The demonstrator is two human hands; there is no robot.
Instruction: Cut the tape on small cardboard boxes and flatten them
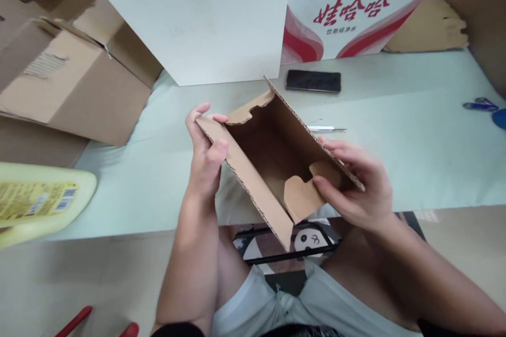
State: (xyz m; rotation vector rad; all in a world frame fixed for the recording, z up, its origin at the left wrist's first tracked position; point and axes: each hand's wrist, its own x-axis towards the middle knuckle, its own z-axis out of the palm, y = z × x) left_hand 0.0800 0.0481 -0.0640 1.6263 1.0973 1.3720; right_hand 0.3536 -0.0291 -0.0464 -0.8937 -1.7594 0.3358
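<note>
Between my hands, a brown cardboard box (256, 168) is held tilted over the front edge of the table, its open top facing me. Its inside is dark, and no contents show. My left hand (207, 150) grips the left flap and corner, thumb on the near face and fingertips behind. On the other side, my right hand (356, 184) holds the right wall, with the thumb on a small notched end flap (302, 197) and the fingers outside. Just behind the box lies a thin white pen-like tool (326, 128) with a pointed metal tip, partly hidden.
A black phone (313, 81) lies before large white cartons (233, 26). Brown cardboard boxes (98, 95) stand at the left, above a pale yellow bottle (85, 189). Blue-handled scissors, or a similar tool (480, 105), lie at the right edge. Pale green cloth covers the table (419, 131).
</note>
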